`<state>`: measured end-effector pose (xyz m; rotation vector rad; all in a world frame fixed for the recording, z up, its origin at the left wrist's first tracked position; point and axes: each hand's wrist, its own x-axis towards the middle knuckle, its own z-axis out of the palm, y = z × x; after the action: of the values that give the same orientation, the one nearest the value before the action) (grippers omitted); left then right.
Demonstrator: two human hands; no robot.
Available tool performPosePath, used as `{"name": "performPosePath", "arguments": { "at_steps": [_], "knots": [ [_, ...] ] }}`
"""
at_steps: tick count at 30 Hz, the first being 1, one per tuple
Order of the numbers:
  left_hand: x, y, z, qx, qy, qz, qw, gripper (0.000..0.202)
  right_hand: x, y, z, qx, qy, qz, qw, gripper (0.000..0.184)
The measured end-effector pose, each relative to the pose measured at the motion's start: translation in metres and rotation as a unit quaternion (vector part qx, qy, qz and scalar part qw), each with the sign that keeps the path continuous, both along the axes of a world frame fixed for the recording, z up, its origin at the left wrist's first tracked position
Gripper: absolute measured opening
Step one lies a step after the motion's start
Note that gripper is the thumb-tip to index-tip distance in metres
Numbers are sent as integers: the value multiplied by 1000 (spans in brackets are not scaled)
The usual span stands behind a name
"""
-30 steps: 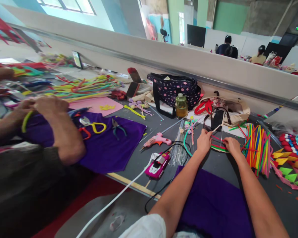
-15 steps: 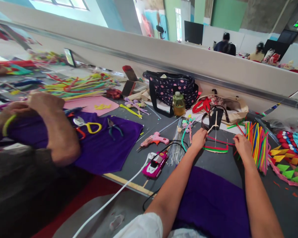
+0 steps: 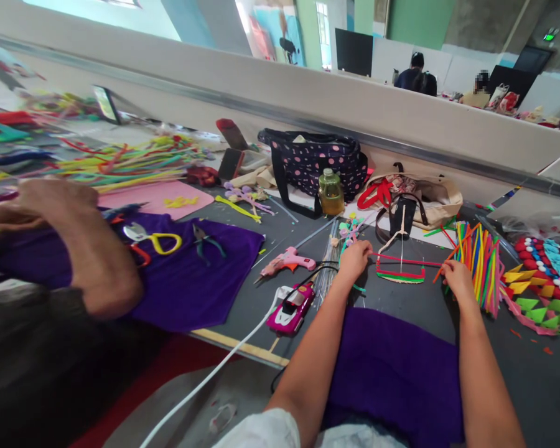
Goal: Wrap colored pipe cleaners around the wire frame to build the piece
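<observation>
The left hand (image 3: 354, 261) and right hand (image 3: 458, 280) have moved apart, each grip pinching a pink strip (image 3: 422, 263), so it looks straight. Between them sits a red-and-green piece (image 3: 401, 277).

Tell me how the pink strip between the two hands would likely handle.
The pink strip is probably very light, as it is so thin. It may be mildly stiff: the coloured strips by the right hand lie mostly straight. How far it would sag is hard to judge, since that hand and the left hand hold it straight.
</observation>
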<state>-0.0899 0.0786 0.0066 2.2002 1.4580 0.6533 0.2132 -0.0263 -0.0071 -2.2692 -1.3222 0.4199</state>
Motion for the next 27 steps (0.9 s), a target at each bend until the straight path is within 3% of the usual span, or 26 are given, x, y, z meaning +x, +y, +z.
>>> {"name": "performPosePath", "arguments": {
  "at_steps": [4, 8, 13, 19, 27],
  "knots": [
    [-19, 1, 0, -8, 9, 5, 1000, 13, -2, -2, 2, 33, -40, -9, 999, 27],
    [-33, 1, -2, -8, 19, 8, 1000, 14, -5, -4, 9, 24, -169, -34, 985, 28],
    [-40, 3, -4, -7, 31, 11, 999, 15, -7, 4, 7, -17, -266, 36, 963, 31],
    [-45, 5, -7, -11, 31, 13, 999, 13, -1, 7, 5, -38, -287, 117, 950, 16],
    [-46, 9, -11, 8, 6, -10, 1000, 15, -6, 9, 12, -46, -231, 190, 953, 18]
  ]
}}
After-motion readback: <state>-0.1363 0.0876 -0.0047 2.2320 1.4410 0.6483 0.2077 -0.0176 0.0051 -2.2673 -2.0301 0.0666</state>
